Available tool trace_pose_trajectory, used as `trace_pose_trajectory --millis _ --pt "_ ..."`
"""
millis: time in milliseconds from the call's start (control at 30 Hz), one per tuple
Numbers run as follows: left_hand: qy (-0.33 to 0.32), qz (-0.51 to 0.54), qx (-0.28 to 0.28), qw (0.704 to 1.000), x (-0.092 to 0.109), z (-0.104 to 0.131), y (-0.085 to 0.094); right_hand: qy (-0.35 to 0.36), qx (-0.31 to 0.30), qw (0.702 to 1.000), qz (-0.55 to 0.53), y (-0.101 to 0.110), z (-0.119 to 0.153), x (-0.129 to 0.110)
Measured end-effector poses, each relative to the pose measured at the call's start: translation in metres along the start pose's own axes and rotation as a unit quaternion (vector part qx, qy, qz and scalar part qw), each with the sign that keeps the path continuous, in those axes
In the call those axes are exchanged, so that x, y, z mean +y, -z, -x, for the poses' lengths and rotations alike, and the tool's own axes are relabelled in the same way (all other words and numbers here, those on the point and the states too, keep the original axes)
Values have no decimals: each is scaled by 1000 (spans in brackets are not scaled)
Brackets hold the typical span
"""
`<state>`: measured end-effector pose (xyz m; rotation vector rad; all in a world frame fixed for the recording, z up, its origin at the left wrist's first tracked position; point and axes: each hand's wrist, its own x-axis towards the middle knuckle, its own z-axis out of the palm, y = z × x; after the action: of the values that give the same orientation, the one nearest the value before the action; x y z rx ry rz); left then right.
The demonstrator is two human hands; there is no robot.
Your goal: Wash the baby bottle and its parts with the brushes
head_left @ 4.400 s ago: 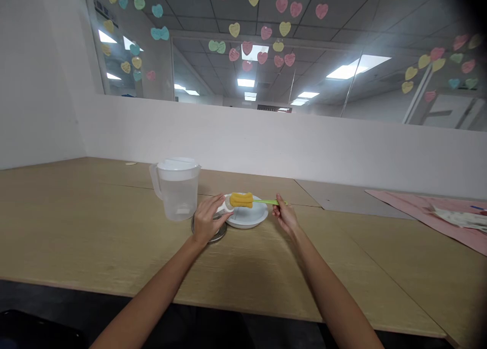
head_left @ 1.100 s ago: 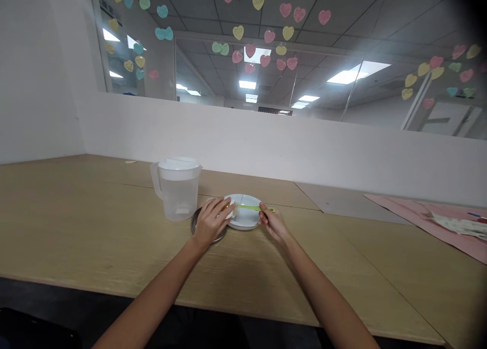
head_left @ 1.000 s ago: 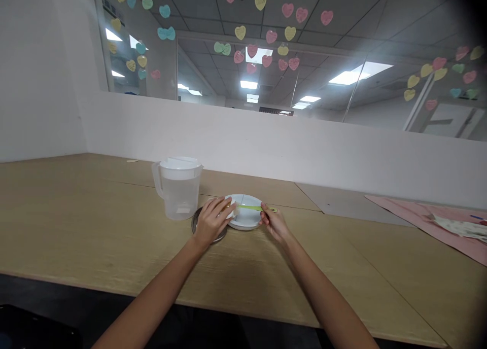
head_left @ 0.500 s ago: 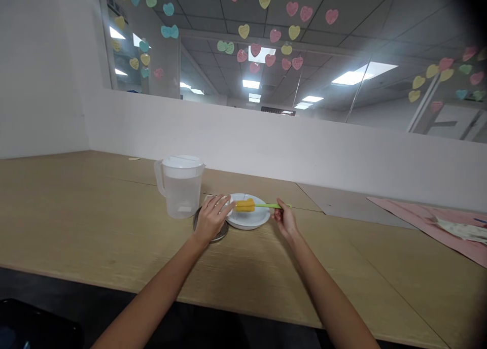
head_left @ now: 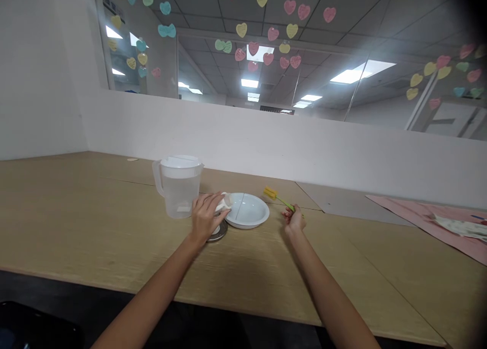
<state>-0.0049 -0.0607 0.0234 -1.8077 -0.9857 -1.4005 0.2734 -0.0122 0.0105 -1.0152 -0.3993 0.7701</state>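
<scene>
My left hand (head_left: 205, 214) is closed round a small white cup (head_left: 227, 202), which lies tilted on its side with its mouth toward the right. Under that hand a dark round metal tray (head_left: 219, 234) partly shows. A white bowl (head_left: 249, 212) sits just right of the cup. My right hand (head_left: 294, 219) grips the green handle of a brush (head_left: 284, 202); its yellow sponge head points left and away, to the right of the bowl and apart from it. A lidded clear pitcher (head_left: 182, 189) with liquid in it stands behind my left hand.
A pink cloth (head_left: 414, 219) with a patterned item on it lies at the far right of the wooden table (head_left: 95, 227). Behind the table rises a white wall (head_left: 247, 141) with a window above, dotted with heart-shaped notes. A black object (head_left: 38, 328) is at the lower left.
The yellow brush head has come away from the cup's mouth and moved right, past the bowl, with my right hand. My left hand has shifted slightly left with the cup.
</scene>
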Motion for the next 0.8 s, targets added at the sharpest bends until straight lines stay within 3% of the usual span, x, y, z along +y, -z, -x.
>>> trace_pose_trajectory --millis 133,267,467,533,633,800 --pt "64 46 76 994 1 4 -2 21 -43 993 109 1 0 7" --pt "32 145 101 984 8 13 -4 49 -126 945 299 4 3 17" --pt "-155 304 -15 940 40 18 -4 143 -159 818 534 8 6 19" --pt "-171 318 -53 931 50 17 -3 164 -166 776 586 8 7 16" --pt "-132 318 -106 933 57 16 0 187 -179 725 638 6 12 13" --pt "-15 254 -186 949 53 15 2 216 -190 666 688 3 23 12"
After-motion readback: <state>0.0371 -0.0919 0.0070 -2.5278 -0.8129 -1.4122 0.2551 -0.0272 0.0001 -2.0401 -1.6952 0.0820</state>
